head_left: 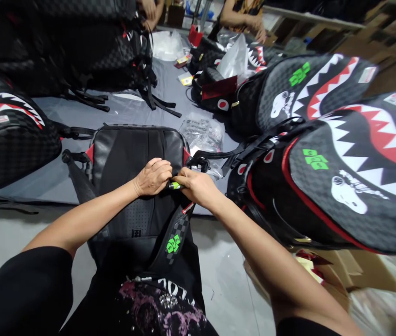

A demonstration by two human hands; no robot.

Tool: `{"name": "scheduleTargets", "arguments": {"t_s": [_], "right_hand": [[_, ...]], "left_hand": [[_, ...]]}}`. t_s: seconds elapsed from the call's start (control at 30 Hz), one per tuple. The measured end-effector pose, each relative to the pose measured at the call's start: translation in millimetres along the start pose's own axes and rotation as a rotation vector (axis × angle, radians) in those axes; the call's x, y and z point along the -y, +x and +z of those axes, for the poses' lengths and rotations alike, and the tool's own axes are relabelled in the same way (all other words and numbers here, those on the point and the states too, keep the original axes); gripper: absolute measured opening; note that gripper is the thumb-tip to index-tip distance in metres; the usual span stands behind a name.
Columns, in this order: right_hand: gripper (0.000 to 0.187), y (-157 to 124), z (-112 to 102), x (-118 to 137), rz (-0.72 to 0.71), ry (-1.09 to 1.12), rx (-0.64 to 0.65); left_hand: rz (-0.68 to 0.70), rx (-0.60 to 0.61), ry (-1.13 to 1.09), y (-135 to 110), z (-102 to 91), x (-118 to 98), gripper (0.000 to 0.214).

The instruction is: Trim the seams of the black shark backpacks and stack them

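A black backpack point(128, 154) lies back panel up at the table's edge in front of me, its lower end toward my body. Above the panel, my left hand point(154, 177) is closed with fingers curled; what it grips is hidden under them. My right hand point(196, 186) is closed at the upper part of a checkered shoulder strap point(174, 240) with a green print. Between both hands shows a small black-and-green piece point(174, 185), which looks like part of this strap. The other shoulder strap point(79, 179) hangs out at the left side.
Shark-mouth backpacks stand at the right point(313, 177) and left point(9, 135). Black bags point(107, 56) are piled at the back left. A clear plastic packet point(203, 135) lies on the grey table point(114, 112). Another person's hands point(253, 25) are across it. A cardboard box point(351, 270) stands below right.
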State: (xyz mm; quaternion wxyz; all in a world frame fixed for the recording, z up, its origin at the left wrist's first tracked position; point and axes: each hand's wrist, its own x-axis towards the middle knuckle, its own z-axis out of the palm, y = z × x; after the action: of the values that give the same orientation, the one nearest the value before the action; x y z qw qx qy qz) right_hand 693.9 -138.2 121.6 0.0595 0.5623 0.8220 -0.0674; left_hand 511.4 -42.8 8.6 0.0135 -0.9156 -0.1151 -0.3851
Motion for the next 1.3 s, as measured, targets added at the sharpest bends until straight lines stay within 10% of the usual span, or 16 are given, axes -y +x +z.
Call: {"name": "scheduleTargets", "arguments": {"t_s": [0.63, 1.3], "right_hand": [[0.013, 17.9, -10.3, -13.9, -0.259, -0.139, 0.136], [0.022, 25.0, 3.7, 4.4, -0.073, -0.224, 0.095]], "left_hand": [[0.063, -0.207, -0.016, 4.2, 0.5, -2.7, 0.025], [-0.006, -0.143, -0.082, -8.9, 14.0, 2.7, 0.031]]}}
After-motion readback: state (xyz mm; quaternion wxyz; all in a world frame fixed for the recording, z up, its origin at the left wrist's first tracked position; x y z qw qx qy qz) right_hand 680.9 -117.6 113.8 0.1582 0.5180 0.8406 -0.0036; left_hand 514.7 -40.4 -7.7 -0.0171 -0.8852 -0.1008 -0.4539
